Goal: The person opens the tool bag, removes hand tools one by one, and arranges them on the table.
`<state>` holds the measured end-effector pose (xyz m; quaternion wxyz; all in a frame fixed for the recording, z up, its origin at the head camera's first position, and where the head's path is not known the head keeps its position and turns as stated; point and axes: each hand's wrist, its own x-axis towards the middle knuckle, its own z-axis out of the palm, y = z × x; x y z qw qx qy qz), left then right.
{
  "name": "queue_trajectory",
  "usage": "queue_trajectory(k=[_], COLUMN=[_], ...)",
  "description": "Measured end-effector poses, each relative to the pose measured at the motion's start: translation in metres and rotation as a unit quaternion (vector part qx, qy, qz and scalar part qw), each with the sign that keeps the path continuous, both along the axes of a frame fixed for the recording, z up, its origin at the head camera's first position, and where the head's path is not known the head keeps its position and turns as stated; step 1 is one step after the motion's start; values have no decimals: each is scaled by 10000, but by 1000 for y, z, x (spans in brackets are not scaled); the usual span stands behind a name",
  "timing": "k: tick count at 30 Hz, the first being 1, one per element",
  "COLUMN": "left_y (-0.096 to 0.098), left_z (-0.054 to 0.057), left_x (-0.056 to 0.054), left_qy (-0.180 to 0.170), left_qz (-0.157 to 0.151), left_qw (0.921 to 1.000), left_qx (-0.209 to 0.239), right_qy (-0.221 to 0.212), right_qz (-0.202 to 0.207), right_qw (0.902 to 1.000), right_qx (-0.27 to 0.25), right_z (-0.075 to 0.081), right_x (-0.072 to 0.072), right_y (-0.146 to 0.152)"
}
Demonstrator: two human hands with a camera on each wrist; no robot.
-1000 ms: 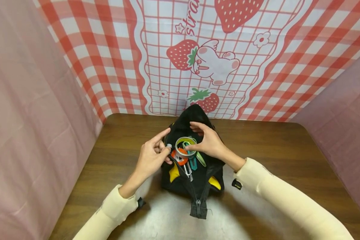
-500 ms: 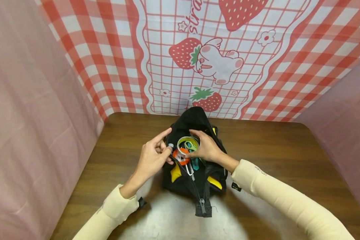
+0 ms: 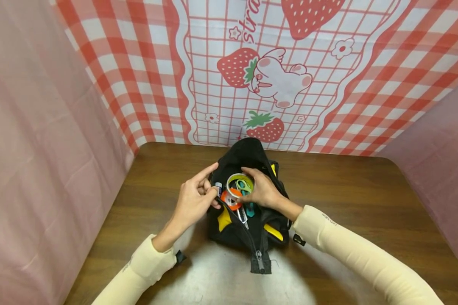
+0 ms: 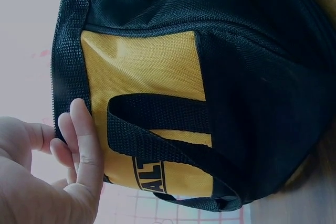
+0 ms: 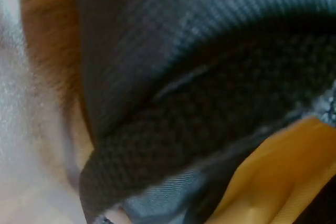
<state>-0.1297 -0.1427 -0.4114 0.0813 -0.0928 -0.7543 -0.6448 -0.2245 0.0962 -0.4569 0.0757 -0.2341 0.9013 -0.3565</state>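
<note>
A black and yellow tool bag [image 3: 233, 237] stands unzipped on the table. My left hand [image 3: 194, 199] pinches the zip edge at its left side; in the left wrist view, the thumb and fingers [image 4: 86, 145] meet at that edge. Inside the opening, my right hand [image 3: 265, 188] holds a roll of tape [image 3: 230, 180] by its rim, thumb near and fingers at the far side. Green scissors handles [image 3: 244, 185] show through the ring. Beside it lie an orange ring-shaped item [image 3: 229, 202], a utility knife [image 3: 241, 214] and a small grey-capped item [image 3: 218, 186].
The wooden table [image 3: 347, 190] meets a red checked strawberry cloth [image 3: 267, 80] just behind the bag. Pink curtains [image 3: 42, 148] hang at both sides. A strap loop [image 4: 157, 140] stands off the bag's yellow panel. Bag fabric [image 5: 210, 103] fills much of the right wrist view.
My right hand has lowered onto the tape roll, its fingers and thumb shifting nearer me. The bag's right side has spread outward, exposing a yellow patch. My left hand keeps its place.
</note>
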Motion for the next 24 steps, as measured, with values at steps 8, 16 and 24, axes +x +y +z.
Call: queue_trajectory(k=[8,16,24], left_y=[4,5,7], left_z=[-3,-1,0], left_x=[-1,0,0], left_qy=[7,30,-17], left_qz=[-72,-122,-102], left_qw=[10000,9999,9999], left_qx=[-35,-76,-111], right_qy=[589,834,1093], right_qz=[117,202,175], right_qw=[9977,9946,9909], right_qx=[-315,-576,-765], right_z=[19,40,58], right_x=[8,18,28], right_y=[6,7,13])
